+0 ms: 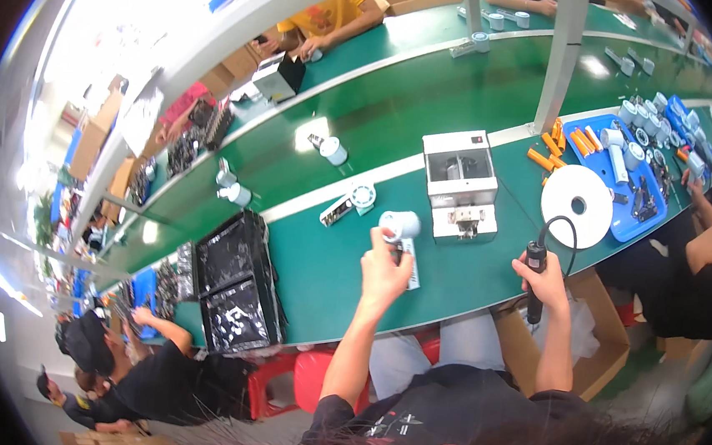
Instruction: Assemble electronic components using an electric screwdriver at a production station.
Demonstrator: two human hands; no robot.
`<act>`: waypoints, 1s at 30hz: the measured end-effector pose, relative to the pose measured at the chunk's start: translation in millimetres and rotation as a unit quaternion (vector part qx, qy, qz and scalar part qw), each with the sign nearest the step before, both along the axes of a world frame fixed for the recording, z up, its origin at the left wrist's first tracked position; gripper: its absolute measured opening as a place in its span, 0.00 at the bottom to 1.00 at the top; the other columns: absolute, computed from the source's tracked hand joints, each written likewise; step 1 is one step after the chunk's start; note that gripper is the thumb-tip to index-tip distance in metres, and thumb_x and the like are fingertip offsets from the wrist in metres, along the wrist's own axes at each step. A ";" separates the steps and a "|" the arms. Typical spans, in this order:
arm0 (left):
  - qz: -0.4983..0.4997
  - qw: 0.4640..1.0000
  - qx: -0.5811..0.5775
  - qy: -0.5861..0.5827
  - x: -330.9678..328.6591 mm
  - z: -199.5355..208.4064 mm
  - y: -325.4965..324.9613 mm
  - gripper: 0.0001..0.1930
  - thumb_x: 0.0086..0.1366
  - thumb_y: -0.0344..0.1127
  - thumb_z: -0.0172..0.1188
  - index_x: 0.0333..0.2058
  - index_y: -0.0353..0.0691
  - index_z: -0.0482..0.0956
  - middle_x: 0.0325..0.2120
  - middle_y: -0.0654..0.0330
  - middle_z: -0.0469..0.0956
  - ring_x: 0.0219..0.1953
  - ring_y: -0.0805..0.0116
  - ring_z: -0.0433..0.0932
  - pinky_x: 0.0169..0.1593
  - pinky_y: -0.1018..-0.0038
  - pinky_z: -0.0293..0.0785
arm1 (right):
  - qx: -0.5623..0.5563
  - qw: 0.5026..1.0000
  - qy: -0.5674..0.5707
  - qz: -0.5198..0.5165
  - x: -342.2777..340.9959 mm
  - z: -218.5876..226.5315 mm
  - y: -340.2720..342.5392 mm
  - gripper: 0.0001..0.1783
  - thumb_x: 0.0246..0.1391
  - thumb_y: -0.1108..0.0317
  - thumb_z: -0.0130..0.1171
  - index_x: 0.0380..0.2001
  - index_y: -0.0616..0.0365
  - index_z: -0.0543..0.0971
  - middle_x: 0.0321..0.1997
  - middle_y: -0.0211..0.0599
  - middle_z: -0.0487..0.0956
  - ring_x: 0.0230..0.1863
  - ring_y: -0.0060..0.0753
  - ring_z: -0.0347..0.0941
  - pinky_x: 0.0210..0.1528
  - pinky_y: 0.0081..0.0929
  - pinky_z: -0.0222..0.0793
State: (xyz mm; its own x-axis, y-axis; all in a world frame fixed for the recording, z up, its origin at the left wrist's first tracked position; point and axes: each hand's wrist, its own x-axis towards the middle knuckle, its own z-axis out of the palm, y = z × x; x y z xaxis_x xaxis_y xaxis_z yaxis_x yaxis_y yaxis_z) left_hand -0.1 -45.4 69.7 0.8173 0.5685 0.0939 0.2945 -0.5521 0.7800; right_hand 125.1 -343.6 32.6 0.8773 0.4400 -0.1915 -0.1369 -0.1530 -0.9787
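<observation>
My left hand is closed around a light-blue handheld fan over the near edge of the green bench. Its round head points away from me, and part of the handle shows beside my fingers. My right hand grips a black electric screwdriver held upright, its cable looping off to the right. Beyond and between my hands stands a small white machine with a dark window. Another fan, its handle opened to show parts inside, lies on the bench to the left of the machine.
A white reel overlaps a blue tray with fan parts at the right, near orange cylinders. Black trays stand at the left. Fans lie on the green conveyor behind. A post rises there. Co-workers sit around.
</observation>
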 end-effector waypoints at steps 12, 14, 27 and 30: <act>-0.079 0.911 0.392 0.104 248.8 34.8 171.9 0.33 0.54 0.19 0.60 0.58 0.44 0.60 0.39 0.46 0.80 0.44 0.42 0.79 0.41 0.50 0.79 | 0.013 0.998 -0.011 -0.054 -3.3 -2.8 7.4 0.13 0.50 0.72 0.70 0.25 0.63 0.73 0.18 0.28 0.72 0.14 0.18 0.70 0.16 0.21 0.65; -0.089 0.901 0.405 0.129 283.8 14.1 184.0 0.41 0.55 0.20 0.60 0.66 0.51 0.54 0.39 0.47 0.80 0.44 0.44 0.80 0.44 0.51 0.81 | 0.013 0.998 -0.008 -0.059 -4.4 -3.7 8.3 0.13 0.49 0.72 0.70 0.25 0.64 0.73 0.18 0.29 0.73 0.14 0.19 0.70 0.15 0.21 0.65; -0.075 0.935 0.343 0.056 323.4 -39.5 224.1 0.43 0.55 0.48 0.69 0.66 0.45 0.59 0.58 0.44 0.68 0.58 0.43 0.70 0.61 0.53 0.68 | 0.000 0.996 0.004 -0.094 -8.3 -9.8 5.4 0.13 0.47 0.75 0.70 0.27 0.64 0.72 0.18 0.31 0.74 0.13 0.22 0.72 0.14 0.21 0.66; 0.129 0.914 0.371 0.105 279.7 -18.4 242.8 0.45 0.54 0.62 0.67 0.64 0.43 0.62 0.55 0.43 0.70 0.56 0.43 0.71 0.59 0.54 0.69 | 0.001 0.997 0.004 -0.077 -0.7 -6.4 6.2 0.13 0.48 0.75 0.70 0.27 0.64 0.72 0.18 0.31 0.74 0.13 0.21 0.72 0.15 0.21 0.66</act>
State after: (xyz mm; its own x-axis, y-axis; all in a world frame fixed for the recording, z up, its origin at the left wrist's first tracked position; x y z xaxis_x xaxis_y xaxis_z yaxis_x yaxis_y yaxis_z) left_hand 279.6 197.4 51.3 0.7095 0.5886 0.3876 0.5900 -0.7968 0.1301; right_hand 124.4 -337.3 26.3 0.9326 0.3013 -0.1984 -0.1669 -0.1272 -0.9777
